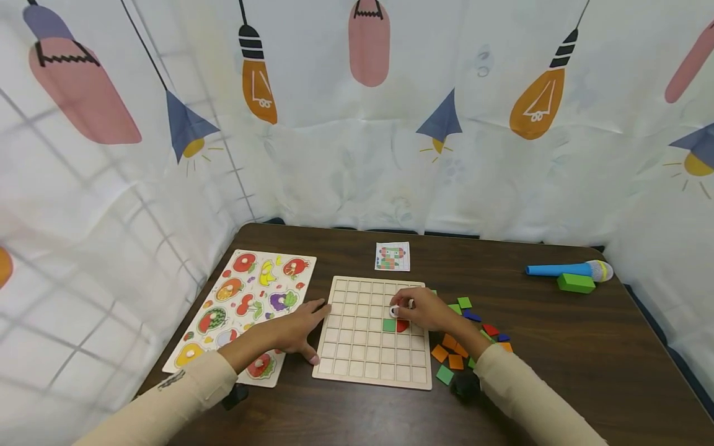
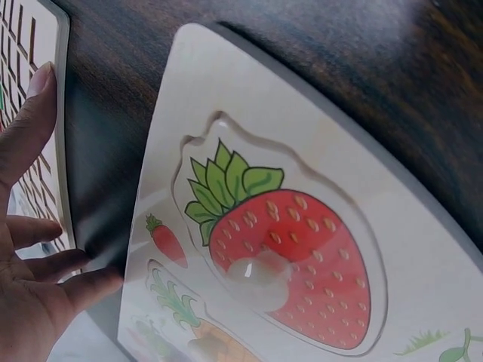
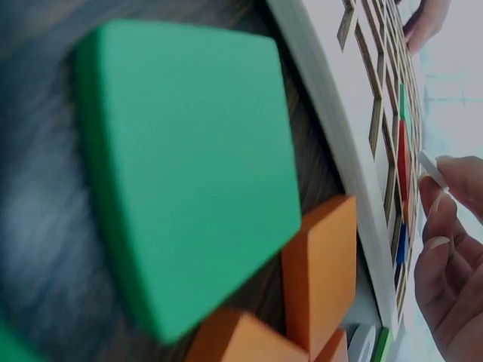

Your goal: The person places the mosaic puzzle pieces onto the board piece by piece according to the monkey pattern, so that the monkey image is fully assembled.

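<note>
My right hand (image 1: 425,308) is over the right part of a wooden grid board (image 1: 351,352), pinching a small white piece (image 3: 432,170) between thumb and fingertips. From the head view this piece looks round with a dark mark. A green tile (image 1: 388,325) and a red tile (image 1: 402,326) sit side by side in the grid just below the fingers. In the right wrist view a blue tile (image 3: 401,243) also shows on the board. My left hand (image 1: 298,327) has its fingers spread, with the thumb (image 2: 34,113) and fingertips at the board's left edge.
Loose orange (image 1: 439,353), green and blue tiles lie right of the board. A fruit knob puzzle (image 1: 301,266) lies at left. Behind the board is a printed pattern card (image 1: 393,256). A blue toy microphone (image 1: 558,270) and a green block (image 1: 576,284) lie at back right.
</note>
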The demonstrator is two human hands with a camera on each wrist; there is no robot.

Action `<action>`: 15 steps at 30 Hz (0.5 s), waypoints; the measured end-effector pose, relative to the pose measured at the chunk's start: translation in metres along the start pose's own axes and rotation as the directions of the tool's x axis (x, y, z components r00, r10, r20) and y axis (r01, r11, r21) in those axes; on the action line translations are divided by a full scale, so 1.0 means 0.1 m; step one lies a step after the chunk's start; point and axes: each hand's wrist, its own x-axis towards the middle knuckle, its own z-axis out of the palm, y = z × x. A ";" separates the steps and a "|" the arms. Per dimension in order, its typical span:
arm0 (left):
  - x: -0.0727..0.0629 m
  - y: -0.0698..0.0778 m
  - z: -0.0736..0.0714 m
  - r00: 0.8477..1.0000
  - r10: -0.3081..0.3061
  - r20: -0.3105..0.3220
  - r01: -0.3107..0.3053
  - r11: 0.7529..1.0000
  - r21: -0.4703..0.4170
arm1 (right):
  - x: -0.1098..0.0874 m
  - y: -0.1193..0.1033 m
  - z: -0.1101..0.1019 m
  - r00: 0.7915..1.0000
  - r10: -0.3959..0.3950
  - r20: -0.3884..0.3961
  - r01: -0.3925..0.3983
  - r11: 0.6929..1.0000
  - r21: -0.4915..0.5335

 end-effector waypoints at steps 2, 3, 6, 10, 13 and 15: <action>0.00 0.00 0.00 1.000 -0.002 0.002 0.002 1.000 -0.002 | 0.02 0.00 0.01 1.000 -0.012 -0.004 0.012 1.000 -0.011; 0.00 0.00 0.00 1.000 -0.002 0.003 0.002 1.000 -0.003 | 0.03 0.00 0.02 1.000 -0.016 -0.004 0.015 1.000 -0.016; 0.00 0.00 0.00 1.000 -0.002 0.003 0.002 1.000 -0.003 | 0.05 -0.02 0.05 1.000 -0.016 0.001 0.016 1.000 -0.020; 0.01 0.00 0.00 1.000 -0.002 0.004 0.002 1.000 -0.003 | 0.08 -0.04 0.06 1.000 0.011 0.013 -0.011 1.000 -0.019; 0.01 0.01 0.00 1.000 -0.006 0.003 0.006 1.000 -0.006 | 0.08 -0.05 0.06 0.999 0.028 0.018 -0.027 0.999 -0.031; 0.01 0.00 0.00 1.000 -0.008 0.003 0.008 1.000 -0.007 | 0.09 -0.06 0.05 0.999 0.045 0.022 -0.044 0.998 -0.042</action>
